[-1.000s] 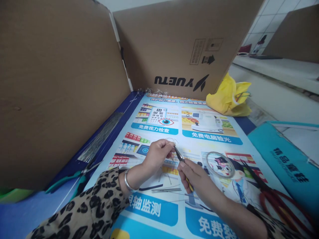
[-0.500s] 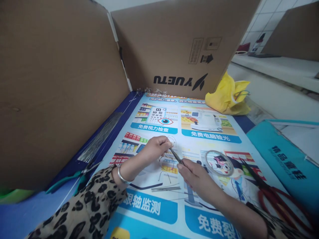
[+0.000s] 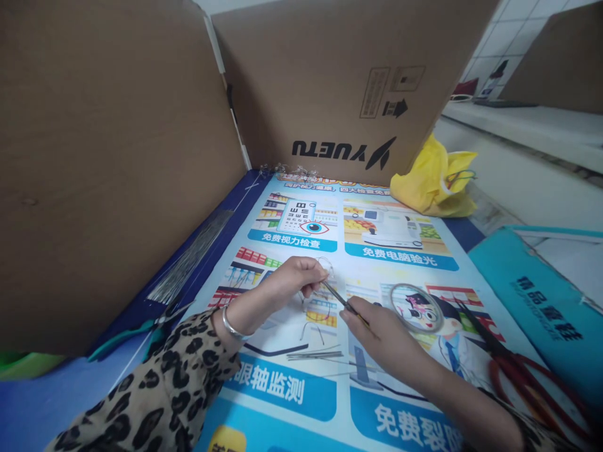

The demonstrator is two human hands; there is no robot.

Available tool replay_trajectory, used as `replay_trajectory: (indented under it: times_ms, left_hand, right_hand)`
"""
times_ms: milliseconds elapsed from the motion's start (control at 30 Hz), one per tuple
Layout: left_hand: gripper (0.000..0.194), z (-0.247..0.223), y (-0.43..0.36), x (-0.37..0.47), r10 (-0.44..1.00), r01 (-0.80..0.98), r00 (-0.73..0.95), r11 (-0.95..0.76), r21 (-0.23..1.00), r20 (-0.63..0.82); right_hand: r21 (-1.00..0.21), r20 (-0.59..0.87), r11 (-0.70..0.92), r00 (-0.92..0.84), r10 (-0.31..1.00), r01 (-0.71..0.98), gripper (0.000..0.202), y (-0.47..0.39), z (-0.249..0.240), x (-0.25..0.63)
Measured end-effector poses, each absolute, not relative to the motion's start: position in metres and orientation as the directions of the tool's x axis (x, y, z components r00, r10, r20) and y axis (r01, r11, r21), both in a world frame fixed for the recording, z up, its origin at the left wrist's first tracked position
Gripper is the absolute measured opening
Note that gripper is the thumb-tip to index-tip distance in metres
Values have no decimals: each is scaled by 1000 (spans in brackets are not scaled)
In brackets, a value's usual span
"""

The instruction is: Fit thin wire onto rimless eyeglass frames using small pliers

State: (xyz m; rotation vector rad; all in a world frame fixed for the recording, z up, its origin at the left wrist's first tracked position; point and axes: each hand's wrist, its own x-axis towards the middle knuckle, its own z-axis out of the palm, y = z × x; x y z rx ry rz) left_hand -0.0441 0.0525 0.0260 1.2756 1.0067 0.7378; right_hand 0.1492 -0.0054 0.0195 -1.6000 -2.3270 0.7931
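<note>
Over the middle of the printed poster (image 3: 277, 428), my left hand (image 3: 298, 277) pinches the looped wire (image 3: 331, 265) between its fingers, and my right hand (image 3: 372, 321) grips the pliers (image 3: 335, 295), their tip at that pinch. The blue counter (image 3: 56, 408) shows along the poster's left side, carrying a wire bundle (image 3: 191, 256). A cardboard panel (image 3: 330, 81) stands behind the poster; a yellow bag (image 3: 431, 179) sits at its far right corner. Beyond it, to the right, are a white ledge (image 3: 527, 122) and a tiled wall (image 3: 516, 22).
</note>
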Motion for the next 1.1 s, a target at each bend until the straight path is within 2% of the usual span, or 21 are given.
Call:
replay_trajectory:
  times_ms: [67, 267, 467, 700, 1100]
  left_hand:
    - [25, 28, 52, -44, 900, 132, 397, 138, 982, -180]
    - [20, 28, 50, -41, 932, 285, 340, 28, 958, -128]
    - [21, 29, 46, -38, 926, 322, 367, -33, 946, -92]
    - [21, 30, 52, -40, 938, 224, 314, 76, 972, -145]
    - [28, 24, 55, -42, 973, 378, 206, 16, 926, -101]
  right_hand:
    - [-529, -150, 269, -401, 904, 805, 29, -5, 21, 150]
    - [-402, -165, 291, -381, 910, 868, 23, -3, 25, 150]
    - [-487, -238, 296, -451, 860, 822, 29, 1, 31, 156]
    - [-466, -217, 321, -459, 862, 825, 29, 0, 33, 157]
    - [-550, -140, 181, -304, 942, 815, 28, 8, 31, 163]
